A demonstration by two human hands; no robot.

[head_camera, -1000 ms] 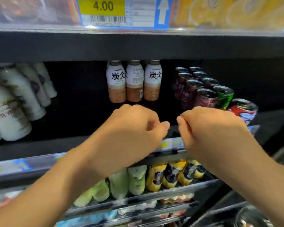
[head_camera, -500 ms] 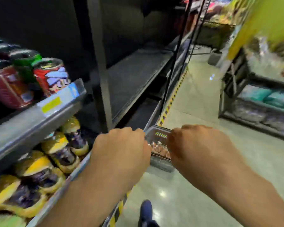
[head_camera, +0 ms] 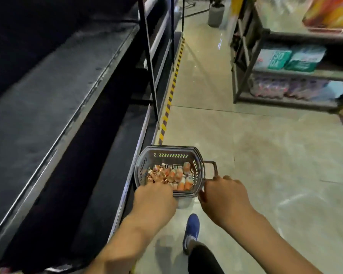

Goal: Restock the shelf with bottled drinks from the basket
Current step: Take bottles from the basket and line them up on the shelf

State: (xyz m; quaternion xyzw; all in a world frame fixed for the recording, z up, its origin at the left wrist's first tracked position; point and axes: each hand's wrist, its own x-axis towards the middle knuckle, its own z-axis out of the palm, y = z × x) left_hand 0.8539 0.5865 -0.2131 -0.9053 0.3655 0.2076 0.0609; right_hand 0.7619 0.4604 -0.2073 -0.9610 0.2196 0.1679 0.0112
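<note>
A grey plastic basket (head_camera: 198, 171) stands on the floor beside the dark shelf unit (head_camera: 71, 80), with several small orange-and-white bottled drinks (head_camera: 174, 176) lying in it. My left hand (head_camera: 154, 198) reaches down over the basket's near left corner, its fingers pointing away from me and mostly hidden behind the back of the hand. My right hand (head_camera: 224, 194) hangs over the basket's right rim, close to the folded handle (head_camera: 211, 170), fingers loosely curled. Neither hand shows anything in it.
The shelf boards at left are bare and dark. A yellow-black hazard strip (head_camera: 171, 84) runs along the unit's base. My blue shoe (head_camera: 191, 229) is just behind the basket. Across the aisle a metal rack (head_camera: 244, 72) holds teal boxes (head_camera: 291, 58) and packs of bottles.
My view has swung from the stocked shelf with bottles and cans down to the floor. Both hands have dropped from shelf height toward the basket, which now looks larger and nearer.
</note>
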